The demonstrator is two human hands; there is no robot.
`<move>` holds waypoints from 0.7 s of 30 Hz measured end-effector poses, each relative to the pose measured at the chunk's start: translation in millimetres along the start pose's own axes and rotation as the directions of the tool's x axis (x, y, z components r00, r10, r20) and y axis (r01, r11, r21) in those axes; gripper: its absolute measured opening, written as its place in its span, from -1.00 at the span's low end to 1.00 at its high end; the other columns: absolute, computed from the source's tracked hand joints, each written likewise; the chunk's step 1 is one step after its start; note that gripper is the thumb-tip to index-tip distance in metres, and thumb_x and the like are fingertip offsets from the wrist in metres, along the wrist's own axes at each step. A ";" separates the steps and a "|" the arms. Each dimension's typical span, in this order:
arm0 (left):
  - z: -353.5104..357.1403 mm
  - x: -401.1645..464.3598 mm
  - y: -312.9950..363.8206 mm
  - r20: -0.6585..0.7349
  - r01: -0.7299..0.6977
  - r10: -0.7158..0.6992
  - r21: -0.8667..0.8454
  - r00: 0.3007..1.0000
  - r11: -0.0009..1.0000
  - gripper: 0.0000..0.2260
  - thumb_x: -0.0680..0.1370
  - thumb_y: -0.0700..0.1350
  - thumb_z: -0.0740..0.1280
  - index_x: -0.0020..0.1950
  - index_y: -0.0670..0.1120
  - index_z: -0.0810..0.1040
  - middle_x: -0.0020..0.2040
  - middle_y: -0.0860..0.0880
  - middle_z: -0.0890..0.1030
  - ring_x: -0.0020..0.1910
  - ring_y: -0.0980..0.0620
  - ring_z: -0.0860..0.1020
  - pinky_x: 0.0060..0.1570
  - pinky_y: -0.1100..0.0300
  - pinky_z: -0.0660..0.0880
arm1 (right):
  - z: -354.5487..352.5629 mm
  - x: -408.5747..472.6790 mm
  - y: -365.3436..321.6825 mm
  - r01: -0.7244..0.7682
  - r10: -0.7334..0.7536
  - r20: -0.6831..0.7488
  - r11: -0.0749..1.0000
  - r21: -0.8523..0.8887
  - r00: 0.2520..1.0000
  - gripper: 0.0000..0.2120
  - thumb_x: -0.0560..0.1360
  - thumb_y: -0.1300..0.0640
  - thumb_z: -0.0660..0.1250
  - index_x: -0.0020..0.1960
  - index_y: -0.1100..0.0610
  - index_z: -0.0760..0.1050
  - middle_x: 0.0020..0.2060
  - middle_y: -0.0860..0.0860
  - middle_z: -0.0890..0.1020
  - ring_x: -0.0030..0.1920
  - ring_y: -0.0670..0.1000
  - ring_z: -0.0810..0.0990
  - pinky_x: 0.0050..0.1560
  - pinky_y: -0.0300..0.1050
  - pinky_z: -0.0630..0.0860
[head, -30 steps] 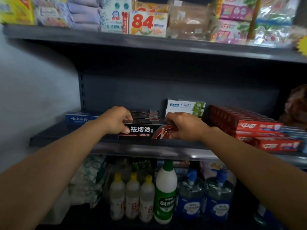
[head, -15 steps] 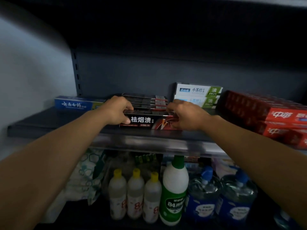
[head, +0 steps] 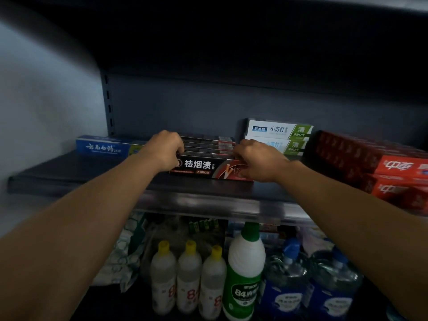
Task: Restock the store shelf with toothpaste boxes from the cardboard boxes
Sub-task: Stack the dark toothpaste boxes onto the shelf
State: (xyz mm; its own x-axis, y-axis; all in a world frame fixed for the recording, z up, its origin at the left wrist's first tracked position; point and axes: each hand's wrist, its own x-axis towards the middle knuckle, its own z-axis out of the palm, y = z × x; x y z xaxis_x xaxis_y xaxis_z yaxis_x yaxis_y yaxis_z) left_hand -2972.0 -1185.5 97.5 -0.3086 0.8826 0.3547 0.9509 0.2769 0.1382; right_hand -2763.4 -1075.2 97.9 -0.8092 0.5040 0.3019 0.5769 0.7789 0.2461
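**Black toothpaste boxes squared up on the middle shelf**

Black toothpaste boxes [head: 208,156] in a front-to-back row on the dark shelf [head: 69,174], long faces forward, label of the frontmost readable from the aisle; set back a little from the shelf lip, probably for a neat, stable facing. Left hand [head: 165,150] curled over the row's left end, fingers hooked on the top edges, thumb low on the front box. Right hand [head: 257,159] curled the same way over the right end, part of the label hidden beneath. One hand at each end, seemingly to keep the loose boxes together and slide them as one block. Just left, a blue toothpaste box [head: 104,147] lying lengthwise; just right, white-and-green boxes [head: 280,137] stacked two high; further right, red boxes [head: 379,165] in a deep stack. Grouped by brand, hence the narrow slot. Below, bleach bottles [head: 190,279] and blue water jugs [head: 308,281].
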 end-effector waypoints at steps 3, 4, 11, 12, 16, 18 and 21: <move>-5.9 -5.5 3.2 -0.001 0.001 -0.001 0.018 1.000 1.000 -0.66 0.42 -0.18 0.49 0.19 -0.11 0.61 0.15 -0.13 0.59 0.10 -0.10 0.55 0.14 0.02 0.51 | -6.0 -4.0 -3.1 -0.007 0.007 0.003 1.000 -0.007 1.000 -0.61 0.43 0.10 0.40 0.21 0.12 0.42 0.15 0.07 0.48 0.14 0.09 0.47 0.03 0.02 0.51; -9.1 -9.2 4.8 -0.002 -0.003 0.003 0.018 1.000 1.000 -0.65 0.42 -0.17 0.49 0.20 -0.11 0.61 0.15 -0.13 0.58 0.10 -0.11 0.54 0.12 0.03 0.52 | -9.5 -6.7 -4.8 -0.010 0.010 0.002 1.000 -0.004 1.000 -0.61 0.43 0.10 0.40 0.22 0.12 0.41 0.15 0.07 0.48 0.15 0.09 0.47 0.03 0.02 0.51; -37.0 -55.6 32.4 0.033 -0.094 0.095 -0.014 0.995 0.995 -0.52 0.41 -0.14 0.51 0.31 -0.08 0.53 0.25 -0.11 0.54 0.19 -0.10 0.52 0.17 0.06 0.49 | -42.8 -50.3 -22.9 0.000 0.000 -0.006 1.000 0.003 1.000 -0.49 0.45 0.00 0.40 0.33 0.10 0.35 0.23 0.05 0.45 0.23 0.09 0.44 0.06 -0.05 0.45; -39.8 -65.8 38.0 0.048 -0.111 0.112 -0.022 0.993 0.994 -0.50 0.42 -0.12 0.51 0.33 -0.08 0.51 0.27 -0.11 0.53 0.21 -0.10 0.50 0.19 0.06 0.48 | -46.9 -60.8 -27.6 0.006 -0.006 -0.003 1.000 0.013 1.000 -0.46 0.44 -0.02 0.40 0.35 0.10 0.34 0.25 0.05 0.44 0.25 0.09 0.42 0.08 -0.04 0.45; -35.0 -117.4 62.4 0.106 -0.207 0.210 -0.045 0.972 0.977 -0.64 0.38 -0.07 0.51 0.15 -0.04 0.62 0.10 -0.09 0.60 0.08 -0.10 0.55 0.03 0.06 0.52 | -45.9 -112.2 -50.2 0.048 -0.051 0.041 0.997 0.058 0.998 -0.43 0.43 -0.05 0.40 0.37 0.08 0.33 0.29 0.07 0.42 0.27 0.12 0.41 0.14 0.03 0.47; -17.6 -144.7 73.3 0.153 -0.250 0.252 -0.032 0.955 0.968 -0.69 0.35 -0.05 0.51 0.07 -0.03 0.64 0.04 -0.07 0.62 0.05 -0.11 0.57 0.00 0.05 0.54 | -30.7 -141.1 -62.8 0.060 -0.067 0.082 0.994 0.088 0.994 -0.45 0.42 -0.05 0.41 0.33 0.09 0.36 0.27 0.07 0.43 0.25 0.12 0.42 0.10 0.03 0.48; 19.2 -183.6 87.0 0.271 -0.270 0.284 -0.088 0.920 0.959 -0.75 0.36 -0.11 0.45 0.02 -0.06 0.64 0.00 -0.09 0.63 0.02 -0.12 0.59 -0.05 0.04 0.55 | 1.0 -182.8 -83.6 0.065 -0.088 0.166 0.988 0.141 0.982 -0.46 0.43 -0.04 0.41 0.34 0.08 0.36 0.24 0.06 0.44 0.25 0.10 0.42 0.10 0.02 0.47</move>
State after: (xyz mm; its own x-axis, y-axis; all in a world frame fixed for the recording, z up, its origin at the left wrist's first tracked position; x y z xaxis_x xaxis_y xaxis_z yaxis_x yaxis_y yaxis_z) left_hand -2832.2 -1316.1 26.6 -0.0070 0.9933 0.1150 0.9930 -0.0067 0.1180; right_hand -2663.9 -1232.0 21.2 -0.8641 0.4882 0.1223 0.5017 0.8548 0.1324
